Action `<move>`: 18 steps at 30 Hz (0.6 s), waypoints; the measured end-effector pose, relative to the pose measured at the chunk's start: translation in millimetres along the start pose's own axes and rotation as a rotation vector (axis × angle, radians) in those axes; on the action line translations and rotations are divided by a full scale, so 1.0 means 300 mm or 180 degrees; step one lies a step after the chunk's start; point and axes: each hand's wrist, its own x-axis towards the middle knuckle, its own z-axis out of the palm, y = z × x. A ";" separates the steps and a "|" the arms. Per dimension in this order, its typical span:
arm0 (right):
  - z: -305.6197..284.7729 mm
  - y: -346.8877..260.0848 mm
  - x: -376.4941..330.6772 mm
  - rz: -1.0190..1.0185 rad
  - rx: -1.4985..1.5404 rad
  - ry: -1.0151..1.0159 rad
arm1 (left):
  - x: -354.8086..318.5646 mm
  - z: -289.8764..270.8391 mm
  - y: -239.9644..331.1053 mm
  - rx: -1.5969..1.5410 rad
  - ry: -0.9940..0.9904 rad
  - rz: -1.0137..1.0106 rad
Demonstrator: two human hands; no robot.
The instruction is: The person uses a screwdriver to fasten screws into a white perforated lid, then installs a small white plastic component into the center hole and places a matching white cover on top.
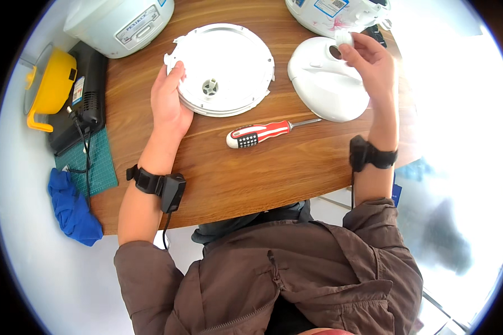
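Note:
My left hand [171,100] grips the left edge of a round white rice cooker lid panel [229,61], its thumb on top and the other fingers partly hidden. A small round vent with spokes [210,87] shows near the panel's lower edge. Between thumb and fingertips, my right hand [371,61] pinches a small white cap [343,38]. The cap is just above a dark round hole in a domed white lid cover [330,84] on the table. Below both parts lies a screwdriver [260,133] with a red, white and black handle, its shaft pointing right.
White rice cooker bodies stand at the back left [123,28] and back right [341,14]. On the left are a yellow pot [55,84], a black appliance [89,100] with a cable, a green cutting mat [98,167] and a blue cloth [72,206]. The wooden table [251,178] has a curved front edge.

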 end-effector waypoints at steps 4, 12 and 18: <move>-0.116 0.079 0.078 0.0192 -0.1667 -0.0285 | 0.027 -0.022 -0.023 -0.0023 -0.0078 -0.0062; -0.082 0.138 0.147 0.0028 -0.2102 -0.0906 | 0.005 0.005 -0.003 -0.0071 -0.0192 -0.0008; -0.070 0.112 0.173 0.0133 -0.2618 -0.1181 | 0.008 -0.004 -0.004 -0.0086 -0.0207 -0.0013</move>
